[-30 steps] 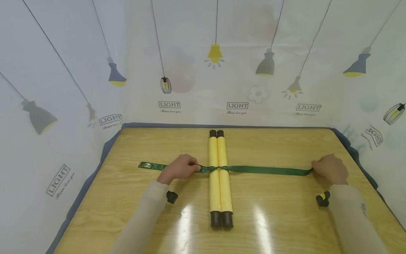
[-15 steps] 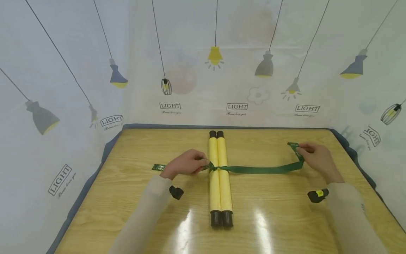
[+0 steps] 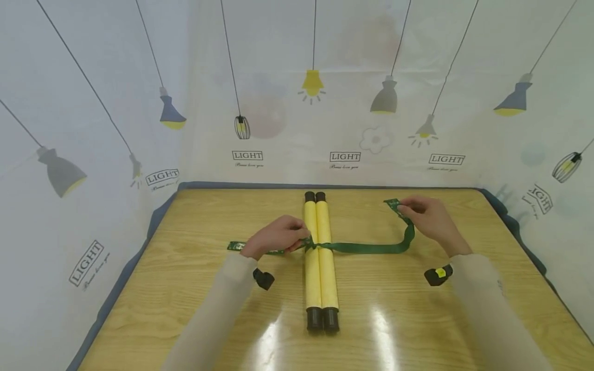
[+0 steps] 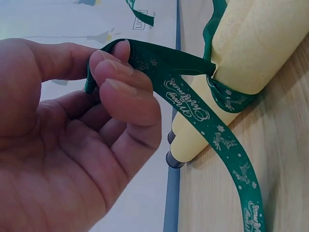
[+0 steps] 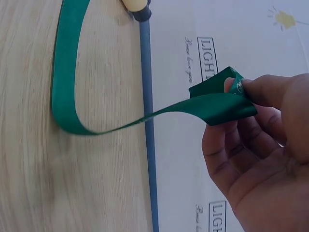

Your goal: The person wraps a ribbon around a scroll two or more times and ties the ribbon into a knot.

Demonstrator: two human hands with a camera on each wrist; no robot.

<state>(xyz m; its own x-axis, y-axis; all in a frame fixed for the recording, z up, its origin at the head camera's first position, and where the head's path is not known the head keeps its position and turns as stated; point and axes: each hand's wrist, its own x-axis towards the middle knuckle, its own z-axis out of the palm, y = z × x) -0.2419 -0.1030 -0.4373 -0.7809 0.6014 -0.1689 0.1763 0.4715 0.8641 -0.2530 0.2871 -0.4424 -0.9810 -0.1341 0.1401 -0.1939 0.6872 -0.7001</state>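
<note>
Two yellow paper-covered rolls with black end caps (image 3: 322, 278) lie side by side on the table, pointing away from me. A green ribbon (image 3: 366, 248) with silvery print is wrapped and crossed around their middle. Left of the rolls, my left hand (image 3: 277, 237) pinches a folded part of the ribbon close to the crossing; its tail hangs past the fingers, as the left wrist view shows. On the right, my right hand (image 3: 429, 216) pinches the other end of the ribbon (image 5: 222, 106), raised above the table. From there the ribbon curves slackly down and back to the rolls.
The wooden table (image 3: 185, 309) has a blue-grey edging along its back and sides. Behind it stands a white wall covering (image 3: 287, 118) printed with lamps and lettering. A small black device (image 3: 264, 279) is on the left wrist, another (image 3: 438, 275) on the right.
My right hand has moved left and farther back with its ribbon end, so the right length has gone from taut to slack. My left hand has shifted right, closer to the rolls.
</note>
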